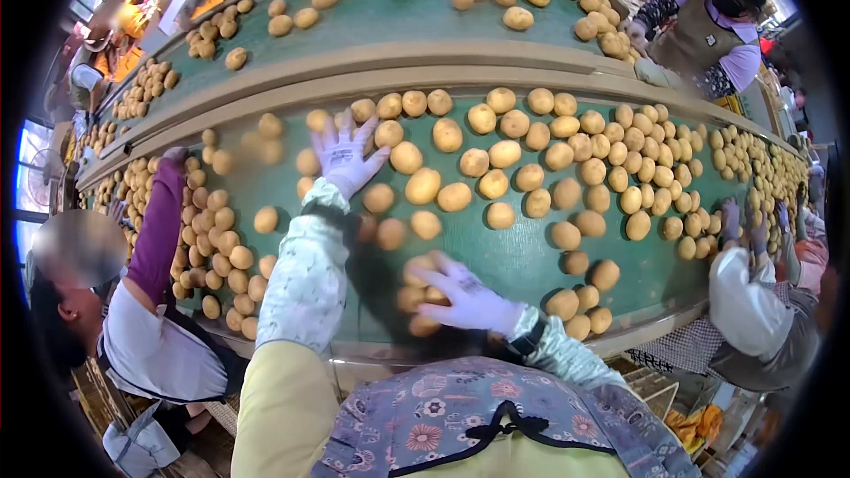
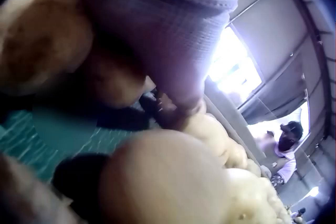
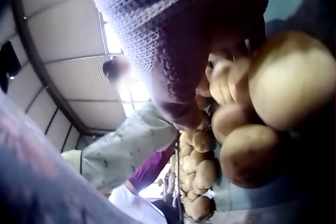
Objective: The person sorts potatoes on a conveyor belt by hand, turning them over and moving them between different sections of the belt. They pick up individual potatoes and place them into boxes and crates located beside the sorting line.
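Observation:
Many round yellow-brown potatoes (image 1: 423,186) lie on a green belt (image 1: 460,257). The left hand (image 1: 345,158), in a pale lilac glove, is spread with fingers apart over potatoes near the middle divider. Close to the belt's near edge, the right hand (image 1: 465,296), gloved alike, reaches leftward with fingers extended over a few blurred potatoes. In the left wrist view the gloved hand (image 2: 157,40) is above brown potatoes (image 2: 44,40), its fingertips hidden. The right wrist view has the glove (image 3: 168,50) beside potatoes (image 3: 252,155), fingers mostly in shadow.
A beige divider (image 1: 372,71) separates this belt from a second one with more potatoes (image 1: 518,18). At the left a person's purple sleeve (image 1: 159,221) reaches over the belt; other people work at the right and across. Dense potatoes (image 1: 646,150) cover the belt's right part.

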Motion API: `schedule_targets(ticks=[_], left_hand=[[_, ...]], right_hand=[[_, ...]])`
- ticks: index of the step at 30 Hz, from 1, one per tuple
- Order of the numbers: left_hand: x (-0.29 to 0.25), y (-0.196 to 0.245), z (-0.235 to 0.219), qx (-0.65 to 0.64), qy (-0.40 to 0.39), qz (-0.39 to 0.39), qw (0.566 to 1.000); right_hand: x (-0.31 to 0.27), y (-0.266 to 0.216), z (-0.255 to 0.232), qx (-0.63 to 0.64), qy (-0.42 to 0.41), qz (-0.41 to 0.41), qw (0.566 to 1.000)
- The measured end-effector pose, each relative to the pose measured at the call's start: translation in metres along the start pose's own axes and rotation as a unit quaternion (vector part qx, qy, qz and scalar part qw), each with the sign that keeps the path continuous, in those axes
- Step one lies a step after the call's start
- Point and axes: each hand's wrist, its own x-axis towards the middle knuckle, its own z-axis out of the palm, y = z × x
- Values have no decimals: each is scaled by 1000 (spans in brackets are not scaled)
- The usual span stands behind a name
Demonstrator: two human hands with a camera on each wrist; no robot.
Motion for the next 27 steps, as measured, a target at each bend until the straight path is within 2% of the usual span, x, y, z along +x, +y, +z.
schedule_targets(ticks=[2,3,4,5,6,7,8,9,11,13,14,15,16,17,19,21,22,23,25,27], left_hand=[[-22,-27,15,-36,117,94,988],[-38,-43,18,-34,109,84,990],[-53,-63,16,-57,130,85,986],[-70,-85,13,-77,154,85,981],[-92,-107,9,-50,161,70,983],[-120,-128,5,-24,168,57,984],[-145,-146,4,-5,181,44,983],[-170,-161,4,10,193,33,981],[-211,-180,-6,-39,159,26,986],[-246,-183,-9,-2,112,-9,994],[-263,-175,-11,-37,114,-11,993],[-280,-164,-15,-66,116,-17,991],[-294,-147,-20,-141,117,-18,983],[-305,-131,-24,-215,119,-18,969],[-324,-108,-42,-256,45,62,964],[-336,-102,-55,-335,19,155,929],[-346,-106,-63,-326,29,169,930],[-352,-120,-66,-329,27,169,929],[-363,-163,-72,-296,48,91,950],[-381,-217,-61,-283,52,-12,958]], right_hand=[[31,2,1,135,-61,-52,988],[53,1,-11,192,-45,25,980],[80,-8,-39,110,18,33,993],[102,-1,-61,62,10,96,993],[110,32,-60,-49,172,-7,984],[123,42,-74,67,155,119,978],[129,83,-76,-176,207,58,961],[123,101,-71,-242,198,111,943],[114,74,-54,-386,148,128,901],[102,53,-12,-390,162,124,898],[90,46,12,-274,161,74,945],[88,21,35,-299,126,73,943],[81,-25,46,-322,88,47,942],[72,-55,57,-227,51,26,972],[61,-95,78,-107,-25,-59,992],[58,-118,83,-80,-57,-88,991],[55,-125,87,-56,-86,-110,989],[55,-112,85,10,-58,-79,995],[47,-121,60,36,-2,28,999],[38,-127,47,12,-19,77,997]])
